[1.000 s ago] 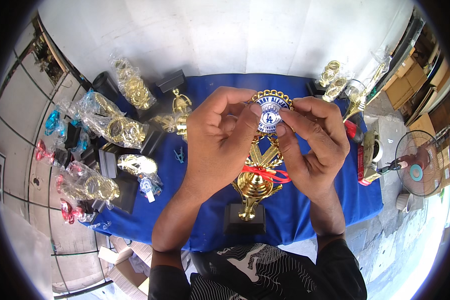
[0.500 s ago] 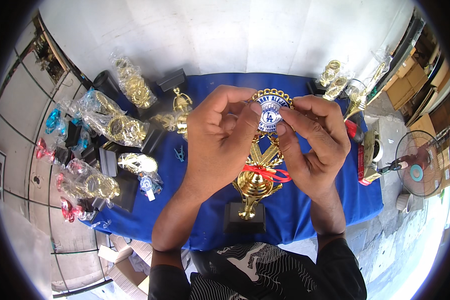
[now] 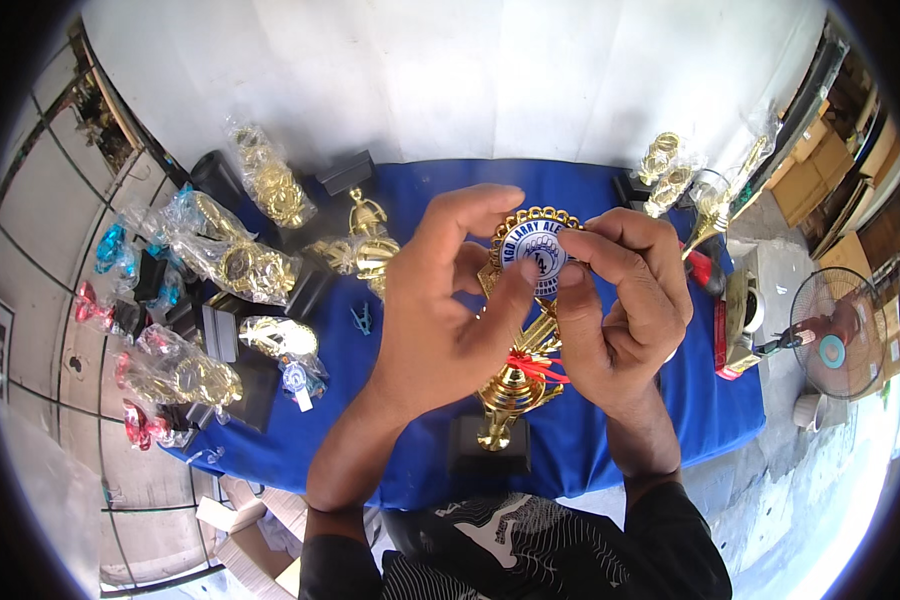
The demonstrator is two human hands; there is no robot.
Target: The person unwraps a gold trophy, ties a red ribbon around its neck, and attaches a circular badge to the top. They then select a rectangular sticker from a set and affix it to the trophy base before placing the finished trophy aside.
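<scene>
A gold trophy (image 3: 511, 391) with a scalloped round top, a red ribbon (image 3: 539, 367) and a black base (image 3: 490, 447) stands upright before me on the table. Its round top frames a white and blue disc (image 3: 537, 248). My left hand (image 3: 450, 310) grips the trophy's top from the left, thumb pressed on the disc and index finger raised off the rim. From the right, my right hand (image 3: 625, 310) has its thumb and index finger on the disc's right edge. Behind the top, the remaining fingers of the left hand are partly hidden.
Plastic-wrapped gold trophy parts (image 3: 255, 270) crowd the left side of the blue-covered table (image 3: 420, 470). More gold pieces (image 3: 670, 165) lie at the back right. A teal clip (image 3: 361, 318) lies left of my hands. A fan (image 3: 832, 335) stands at the right.
My left index finger has lifted off the trophy's rim, and its thumb sits on the disc's lower part. My right fingertips remain at the disc's edge. The view has shifted slightly.
</scene>
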